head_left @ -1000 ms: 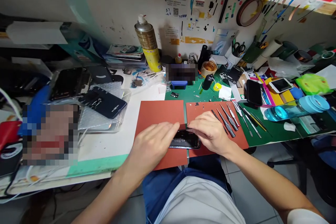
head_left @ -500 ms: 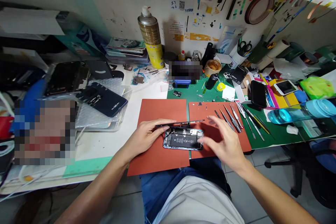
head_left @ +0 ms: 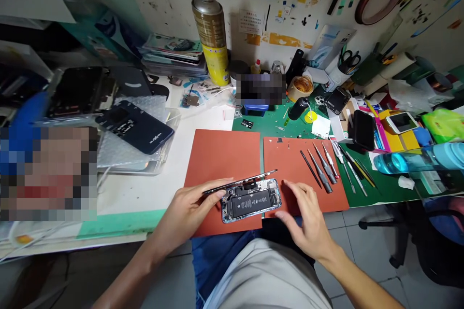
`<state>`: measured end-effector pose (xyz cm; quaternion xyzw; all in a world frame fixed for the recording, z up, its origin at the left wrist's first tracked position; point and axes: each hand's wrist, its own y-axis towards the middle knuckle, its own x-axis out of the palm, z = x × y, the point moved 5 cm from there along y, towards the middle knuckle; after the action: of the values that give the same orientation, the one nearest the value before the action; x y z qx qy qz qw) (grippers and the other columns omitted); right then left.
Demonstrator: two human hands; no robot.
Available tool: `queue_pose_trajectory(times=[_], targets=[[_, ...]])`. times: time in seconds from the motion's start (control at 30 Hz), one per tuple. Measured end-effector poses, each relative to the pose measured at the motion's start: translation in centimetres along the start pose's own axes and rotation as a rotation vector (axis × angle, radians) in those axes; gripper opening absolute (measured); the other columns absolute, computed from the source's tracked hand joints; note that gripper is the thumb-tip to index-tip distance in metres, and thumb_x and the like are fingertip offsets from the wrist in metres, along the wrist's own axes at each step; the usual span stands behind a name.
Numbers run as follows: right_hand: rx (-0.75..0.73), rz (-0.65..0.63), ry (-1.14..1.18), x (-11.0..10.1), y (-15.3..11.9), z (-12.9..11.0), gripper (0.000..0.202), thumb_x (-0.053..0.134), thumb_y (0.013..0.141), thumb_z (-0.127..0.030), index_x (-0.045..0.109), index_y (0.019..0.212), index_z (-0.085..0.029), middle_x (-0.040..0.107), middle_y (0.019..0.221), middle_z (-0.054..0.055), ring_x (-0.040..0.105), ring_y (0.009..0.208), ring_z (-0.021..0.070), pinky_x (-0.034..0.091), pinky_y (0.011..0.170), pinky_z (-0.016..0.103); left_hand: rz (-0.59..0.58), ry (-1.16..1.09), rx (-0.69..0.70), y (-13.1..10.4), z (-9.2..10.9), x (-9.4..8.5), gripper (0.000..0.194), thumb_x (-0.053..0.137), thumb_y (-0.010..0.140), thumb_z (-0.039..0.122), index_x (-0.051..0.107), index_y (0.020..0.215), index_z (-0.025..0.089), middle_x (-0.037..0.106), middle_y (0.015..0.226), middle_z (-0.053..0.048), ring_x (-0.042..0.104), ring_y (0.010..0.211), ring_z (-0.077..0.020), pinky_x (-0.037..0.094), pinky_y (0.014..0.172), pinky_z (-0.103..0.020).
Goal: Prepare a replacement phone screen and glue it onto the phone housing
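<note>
An opened phone body (head_left: 251,201) lies slightly tilted across two reddish-brown mats, its black battery and circuit parts showing. Along its far edge, the phone's screen (head_left: 259,175) stands raised, seen almost edge-on. My left hand (head_left: 194,207) pinches the screen's left end between thumb and fingers. Just off the right end of the phone body, my right hand (head_left: 304,217) is open, thumb and fingers apart, with nothing in it. Beyond that hand, several slim tools, among them a grey-handled screwdriver (head_left: 321,174), rest on the right mat (head_left: 286,154).
A dark blue phone back (head_left: 136,128) lies on bubble wrap at the left. A yellow spray can (head_left: 213,43) stands by the wall. On the right are a blue water bottle (head_left: 416,158), a white phone (head_left: 401,122) and a scissors cup (head_left: 337,72).
The phone has turned a little, its right end now farther from me. My right hand has drawn back from the phone's right end. My left hand keeps hold of the screen.
</note>
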<state>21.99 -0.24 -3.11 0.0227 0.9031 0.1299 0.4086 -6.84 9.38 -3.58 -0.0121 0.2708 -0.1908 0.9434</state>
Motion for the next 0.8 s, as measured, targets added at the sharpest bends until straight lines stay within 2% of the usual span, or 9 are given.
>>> queue_pose_trajectory(times=[0.03, 0.1, 0.17, 0.23, 0.33, 0.4, 0.5, 0.63, 0.8], targets=[[0.02, 0.057, 0.047, -0.5, 0.2, -0.2, 0.035, 0.062, 0.108, -0.034, 0.068, 0.141, -0.022, 0.078, 0.117, 0.014, 0.071, 0.107, 0.03, 0.062, 0.092, 0.048, -0.008, -0.001, 0.003, -0.1, 0.1, 0.1, 0.045, 0.058, 0.104, 0.058, 0.084, 0.125, 0.028, 0.084, 0.125, -0.001, 0.083, 0.111, -0.0263, 0.067, 0.096, -0.032], [0.151, 0.103, 0.17, -0.7, 0.6, -0.4, 0.024, 0.056, 0.111, -0.029, 0.078, 0.117, -0.022, 0.079, 0.093, 0.008, 0.071, 0.08, 0.0223, 0.06, 0.073, 0.037, -0.028, 0.0, 0.027, 0.0, 0.3, 0.3, 0.044, 0.057, 0.105, 0.057, 0.084, 0.125, 0.029, 0.084, 0.125, 0.0, 0.083, 0.111, -0.0262, 0.067, 0.095, -0.032], [0.388, 0.009, 0.325, 0.2, 1.2, -0.5, 0.027, 0.061, 0.109, -0.039, 0.08, 0.1, -0.021, 0.075, 0.078, 0.004, 0.064, 0.058, 0.0163, 0.052, 0.056, 0.031, -0.047, 0.005, 0.056, 0.4, 0.3, 0.5, 0.042, 0.057, 0.104, 0.056, 0.085, 0.124, 0.03, 0.084, 0.123, 0.001, 0.084, 0.106, -0.0253, 0.068, 0.089, -0.03], [0.634, -0.107, 0.492, 1.7, 1.8, -0.9, 0.035, 0.07, 0.102, -0.052, 0.08, 0.094, -0.02, 0.072, 0.073, 0.002, 0.058, 0.049, 0.0128, 0.047, 0.048, 0.028, -0.054, 0.005, 0.073, 0.8, 0.2, 0.7, 0.042, 0.057, 0.105, 0.056, 0.085, 0.122, 0.031, 0.086, 0.119, 0.002, 0.085, 0.099, -0.0244, 0.069, 0.081, -0.028], [0.858, -0.178, 0.708, 3.5, 3.2, -2.1, 0.046, 0.084, 0.088, -0.06, 0.079, 0.105, -0.018, 0.065, 0.07, -0.003, 0.056, 0.046, 0.0105, 0.042, 0.046, 0.025, -0.055, -0.017, 0.097, 1.1, -0.1, 0.9, 0.043, 0.055, 0.106, 0.056, 0.085, 0.124, 0.031, 0.087, 0.113, 0.002, 0.085, 0.091, -0.0232, 0.067, 0.075, -0.027], [0.923, -0.205, 0.798, 4.4, 4.2, -2.9, 0.051, 0.09, 0.08, -0.06, 0.078, 0.105, -0.017, 0.057, 0.066, -0.006, 0.052, 0.042, 0.0085, 0.036, 0.043, 0.023, -0.053, -0.046, 0.112, 1.0, -0.3, 1.0, 0.042, 0.055, 0.106, 0.053, 0.084, 0.126, 0.03, 0.087, 0.112, 0.002, 0.084, 0.088, -0.0217, 0.066, 0.073, -0.025], [0.967, -0.249, 0.88, 5.4, 5.1, -3.9, 0.051, 0.092, 0.076, -0.061, 0.077, 0.091, -0.015, 0.05, 0.059, -0.008, 0.044, 0.038, 0.0053, 0.025, 0.04, 0.021, -0.042, -0.092, 0.138, 0.9, -0.5, 0.9, 0.037, 0.057, 0.107, 0.047, 0.084, 0.127, 0.029, 0.087, 0.11, 0.002, 0.082, 0.08, -0.0179, 0.064, 0.07, -0.022], [1.045, -0.214, 0.921, 6.0, 5.4, -4.2, 0.052, 0.094, 0.071, -0.062, 0.07, 0.075, -0.016, 0.045, 0.048, -0.009, 0.034, 0.035, 0.0036, 0.014, 0.039, 0.021, -0.033, -0.135, 0.17, 1.0, -0.5, 1.0, 0.032, 0.059, 0.107, 0.04, 0.084, 0.124, 0.029, 0.088, 0.109, 0.003, 0.081, 0.076, -0.0147, 0.063, 0.07, -0.02], [1.079, -0.171, 0.894, 6.2, 5.4, -3.9, 0.053, 0.095, 0.07, -0.061, 0.065, 0.069, -0.017, 0.045, 0.045, -0.009, 0.033, 0.035, 0.0034, 0.015, 0.039, 0.02, -0.049, -0.161, 0.173, 0.8, -0.7, 1.2, 0.031, 0.059, 0.107, 0.039, 0.083, 0.124, 0.029, 0.086, 0.119, 0.002, 0.085, 0.092, -0.018, 0.066, 0.084, -0.024]])
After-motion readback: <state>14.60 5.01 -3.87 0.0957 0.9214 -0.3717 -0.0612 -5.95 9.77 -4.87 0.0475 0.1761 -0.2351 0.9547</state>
